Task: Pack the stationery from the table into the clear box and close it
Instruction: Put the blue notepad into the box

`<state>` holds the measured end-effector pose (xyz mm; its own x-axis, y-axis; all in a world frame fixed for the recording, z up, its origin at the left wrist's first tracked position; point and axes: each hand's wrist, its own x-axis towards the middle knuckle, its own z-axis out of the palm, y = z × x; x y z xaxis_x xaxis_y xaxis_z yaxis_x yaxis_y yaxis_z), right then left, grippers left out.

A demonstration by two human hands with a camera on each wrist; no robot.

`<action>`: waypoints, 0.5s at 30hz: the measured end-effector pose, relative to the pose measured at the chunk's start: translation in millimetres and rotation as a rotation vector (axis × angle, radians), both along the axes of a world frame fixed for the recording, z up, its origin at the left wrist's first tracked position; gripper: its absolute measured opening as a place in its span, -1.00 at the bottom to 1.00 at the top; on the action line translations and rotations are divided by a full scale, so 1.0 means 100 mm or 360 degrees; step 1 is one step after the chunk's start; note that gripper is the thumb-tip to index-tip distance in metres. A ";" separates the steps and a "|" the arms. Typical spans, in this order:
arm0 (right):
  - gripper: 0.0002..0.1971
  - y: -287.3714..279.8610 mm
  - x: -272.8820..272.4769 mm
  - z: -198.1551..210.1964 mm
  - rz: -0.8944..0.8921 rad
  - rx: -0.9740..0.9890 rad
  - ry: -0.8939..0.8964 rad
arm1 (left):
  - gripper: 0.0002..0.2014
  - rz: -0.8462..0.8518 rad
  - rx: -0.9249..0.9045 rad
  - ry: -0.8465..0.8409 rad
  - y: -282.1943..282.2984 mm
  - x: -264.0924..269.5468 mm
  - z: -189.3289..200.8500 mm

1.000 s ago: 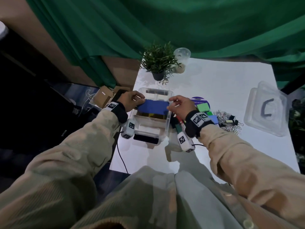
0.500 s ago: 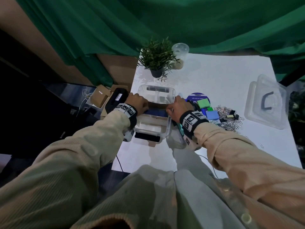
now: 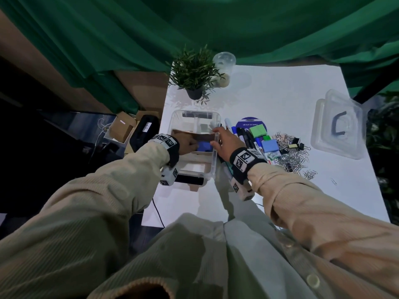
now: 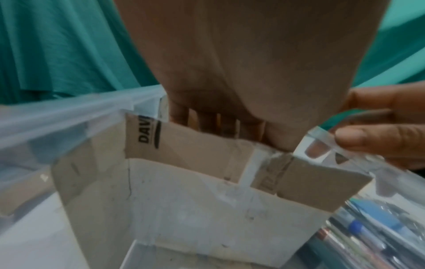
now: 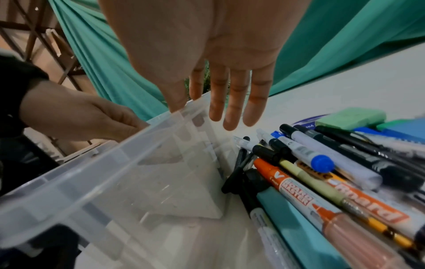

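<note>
The clear box (image 3: 213, 160) stands at the table's left edge, with cardboard dividers (image 4: 195, 145) inside. My left hand (image 3: 190, 145) reaches down into the middle compartment and holds a blue notepad (image 3: 204, 146) by its left edge; its fingertips are hidden behind the cardboard in the left wrist view. My right hand (image 3: 223, 140) hovers at the box's right rim (image 5: 161, 127) with straight fingers (image 5: 232, 112), the thumb touching the rim. Markers and pens (image 5: 322, 172) lie right of the box, then green sticky notes (image 3: 258, 130), a blue pad (image 3: 269, 145) and a heap of clips (image 3: 291, 156).
The clear lid (image 3: 339, 126) with a dark handle lies at the table's far right. A potted plant (image 3: 194, 74) and a plastic cup (image 3: 223, 65) stand behind the box. Off the left table edge, a cardboard carton (image 3: 121, 128) and a black case (image 3: 144, 132) sit on the floor.
Both hands lowered the blue notepad from above the box into its middle compartment. My right hand has let go and lifted to the right rim; the left stays on the pad.
</note>
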<state>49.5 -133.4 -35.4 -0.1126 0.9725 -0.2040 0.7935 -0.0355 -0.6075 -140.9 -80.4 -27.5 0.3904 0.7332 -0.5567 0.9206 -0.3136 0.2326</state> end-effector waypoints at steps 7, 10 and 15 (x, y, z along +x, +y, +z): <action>-0.78 -0.22 0.53 -0.18 -0.0435 -0.0083 0.0331 | -0.79 0.0419 0.0353 -0.0309 -0.10 -0.27 0.18; -0.87 -0.40 0.95 -0.36 -0.0547 -0.0152 0.0036 | -0.82 0.0340 0.0401 -0.0508 -0.40 -0.04 0.34; -0.93 -0.67 1.43 -0.54 -0.0818 -0.0323 -0.0109 | -0.80 -0.0130 0.0349 -0.0613 -0.92 0.74 0.41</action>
<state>192.9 -200.4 -89.1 0.3862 0.8391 -0.3831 0.6804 -0.5395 -0.4959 -66.6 -172.5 13.6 0.6004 0.7756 -0.1947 0.7501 -0.4619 0.4733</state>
